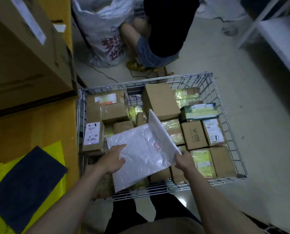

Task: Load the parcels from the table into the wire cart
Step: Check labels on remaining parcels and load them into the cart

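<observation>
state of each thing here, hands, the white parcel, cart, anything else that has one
left hand: thumb on top of the white parcel, gripping its left edge
right hand: gripping its right edge
white parcel: held above the cart
wire cart: nearly full of boxes
dark parcel: flat on the table

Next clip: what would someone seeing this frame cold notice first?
Most striking is the white plastic mailer at centre, held by the left hand and right hand over the wire cart, which is already packed with cardboard boxes. On the left lies a dark flat parcel on the yellow table; another person crouches beyond the cart.
</observation>
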